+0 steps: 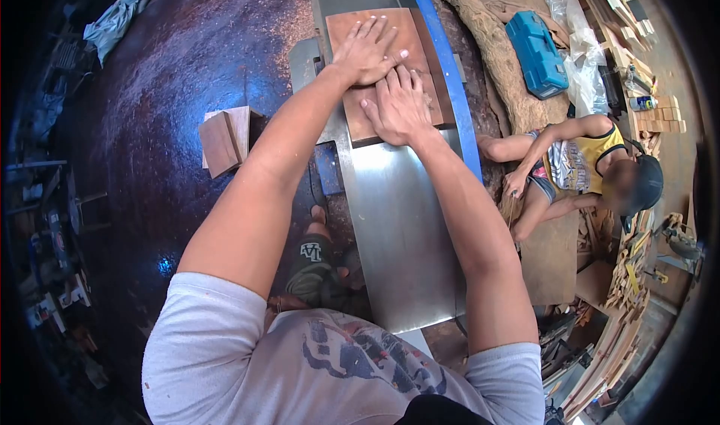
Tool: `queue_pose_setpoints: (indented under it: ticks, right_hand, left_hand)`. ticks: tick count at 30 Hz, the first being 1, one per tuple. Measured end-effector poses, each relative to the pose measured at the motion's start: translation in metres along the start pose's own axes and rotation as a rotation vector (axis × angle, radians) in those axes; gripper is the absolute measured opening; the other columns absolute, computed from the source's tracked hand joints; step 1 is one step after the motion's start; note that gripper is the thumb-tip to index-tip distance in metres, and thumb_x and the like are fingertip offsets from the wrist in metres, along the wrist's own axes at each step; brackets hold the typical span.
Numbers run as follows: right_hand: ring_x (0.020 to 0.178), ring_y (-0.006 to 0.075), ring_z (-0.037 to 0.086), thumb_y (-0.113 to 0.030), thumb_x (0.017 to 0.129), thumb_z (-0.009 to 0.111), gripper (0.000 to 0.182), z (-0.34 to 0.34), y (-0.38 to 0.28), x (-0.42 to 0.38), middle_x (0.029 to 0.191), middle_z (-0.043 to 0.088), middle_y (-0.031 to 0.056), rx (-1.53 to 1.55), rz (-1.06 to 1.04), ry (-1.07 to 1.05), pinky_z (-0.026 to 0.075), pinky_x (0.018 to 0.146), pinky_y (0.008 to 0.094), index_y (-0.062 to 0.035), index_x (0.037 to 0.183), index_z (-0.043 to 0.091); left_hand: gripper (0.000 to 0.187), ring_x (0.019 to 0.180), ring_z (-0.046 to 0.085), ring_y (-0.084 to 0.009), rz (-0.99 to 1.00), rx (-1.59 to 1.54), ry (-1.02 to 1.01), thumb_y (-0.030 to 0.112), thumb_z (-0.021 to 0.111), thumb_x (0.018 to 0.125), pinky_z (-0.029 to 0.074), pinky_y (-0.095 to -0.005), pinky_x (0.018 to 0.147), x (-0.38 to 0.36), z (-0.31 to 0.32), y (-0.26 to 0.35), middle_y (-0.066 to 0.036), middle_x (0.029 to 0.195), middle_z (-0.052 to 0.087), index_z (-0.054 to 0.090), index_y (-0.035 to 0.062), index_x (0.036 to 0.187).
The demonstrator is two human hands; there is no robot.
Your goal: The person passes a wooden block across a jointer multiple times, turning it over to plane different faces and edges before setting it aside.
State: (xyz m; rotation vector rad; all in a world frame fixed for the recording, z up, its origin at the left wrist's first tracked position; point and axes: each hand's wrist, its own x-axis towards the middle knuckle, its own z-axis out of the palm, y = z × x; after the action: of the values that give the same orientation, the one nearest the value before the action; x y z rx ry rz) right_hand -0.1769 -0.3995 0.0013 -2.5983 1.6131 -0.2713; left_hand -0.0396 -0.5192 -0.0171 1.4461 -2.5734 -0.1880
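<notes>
Both of my hands press on a reddish-brown wooden board (416, 35) that lies flat on the metal bed of a jointer (405, 222). My left hand (366, 52) rests toward the board's far half, fingers spread. Just nearer to me, my right hand (401, 106) lies flat on the same board, its fingers stretched out, close against my left hand. A blue fence (450, 80) runs along the right side of the bed, with the board beside it. The board's underside is hidden.
Wooden pieces (225, 136) stand at the left over the dark floor (172, 57). To the right sit a person in a yellow top (600, 155), a teal tool case (536, 54) and a rough log (491, 57). Stacked timber (600, 365) lines the far right.
</notes>
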Motion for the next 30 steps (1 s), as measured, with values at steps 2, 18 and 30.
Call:
queue_pose_setpoints:
  ticks: [2,18,30]
  right_hand:
    - [0.148,0.0465,0.034,-0.045,0.102,0.051,0.069,0.001,0.002,0.005,0.153,0.045,0.0321,-0.021,0.001,-0.006,0.021,0.123,0.0621,0.0120,0.141,0.049]
    - [0.150,0.0461,0.031,-0.049,0.102,0.049,0.077,0.000,0.009,0.044,0.157,0.042,0.0321,-0.053,0.007,-0.051,0.020,0.124,0.0610,0.0128,0.147,0.046]
    - [0.150,0.0468,0.030,-0.050,0.103,0.048,0.078,0.003,0.018,0.073,0.157,0.041,0.0328,-0.051,0.000,-0.045,0.019,0.125,0.0614,0.0129,0.149,0.044]
  left_hand:
    - [0.084,0.162,0.016,-0.0347,-0.004,0.020,-0.013,0.070,0.021,0.107,0.012,-0.0502,0.132,0.004,-0.002,-0.002,-0.017,0.175,0.020,0.030,0.0123,0.167]
    - [0.083,0.162,0.016,-0.0320,-0.009,0.007,0.027,0.071,0.025,0.105,0.011,-0.0496,0.133,0.035,0.004,-0.031,-0.016,0.175,0.021,0.034,0.0142,0.165]
    - [0.082,0.163,0.015,-0.0279,-0.036,0.038,0.021,0.072,0.024,0.105,0.011,-0.0479,0.133,0.056,0.001,-0.049,-0.012,0.175,0.021,0.034,0.0172,0.166]
